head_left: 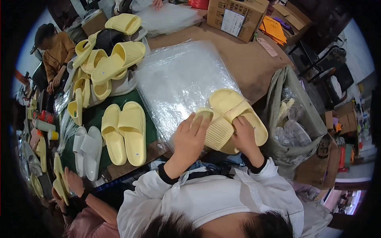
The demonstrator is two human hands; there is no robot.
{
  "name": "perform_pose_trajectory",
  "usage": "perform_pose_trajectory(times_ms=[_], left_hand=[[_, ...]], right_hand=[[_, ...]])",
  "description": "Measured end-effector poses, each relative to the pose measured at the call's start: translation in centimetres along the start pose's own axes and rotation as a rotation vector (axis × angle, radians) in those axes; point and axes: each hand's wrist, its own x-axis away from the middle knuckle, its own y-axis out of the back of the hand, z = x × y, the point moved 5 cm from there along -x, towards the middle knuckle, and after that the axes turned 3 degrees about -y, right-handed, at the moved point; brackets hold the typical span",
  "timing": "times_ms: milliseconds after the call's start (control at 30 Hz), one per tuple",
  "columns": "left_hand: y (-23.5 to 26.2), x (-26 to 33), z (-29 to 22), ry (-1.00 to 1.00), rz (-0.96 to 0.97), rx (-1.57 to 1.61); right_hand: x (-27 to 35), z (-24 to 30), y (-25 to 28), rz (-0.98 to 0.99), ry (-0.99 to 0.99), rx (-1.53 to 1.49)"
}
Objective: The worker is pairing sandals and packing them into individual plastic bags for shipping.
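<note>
Both hands hold a pair of yellow slippers [232, 119] stacked at the table's [246, 63] near edge, over the plastic bags [178, 79]: left hand [190, 139] flat on one sole, right hand [243, 135] gripping the other. Pairing step; bagging likely needs them aligned

Worktop [254, 63]: brown, crowded before me.
Far edge: cardboard box [236, 16] bearing a white label.
Left: heap of yellow slippers [107, 63]; a yellow pair [124, 133] flat beside a white pair [88, 152].
Right: grey sack [293, 119] standing open.
Nearby: a co-worker in a brown top [57, 53].
</note>
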Motion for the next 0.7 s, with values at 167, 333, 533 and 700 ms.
perform_pose_trajectory(times_ms=[167,333,533,700], left_hand=[[0.1,0.3,2.4,0.053,0.032,0.039],[-0.1,0.2,1.5,-0.004,-0.010,0.061],[1.0,-0.8,1.3,0.011,-0.069,0.137],[-0.3,-0.4,-0.1,-0.202,0.138,0.118]], right_hand=[[0.2,-2.2,2.1,0.054,-0.102,-0.169],[0.8,-3.3,1.9,0.040,-0.134,-0.183],[0.2,-1.7,1.1,-0.065,-0.035,0.008],[0.2,0.8,-0.8,-0.068,0.038,0.088]])
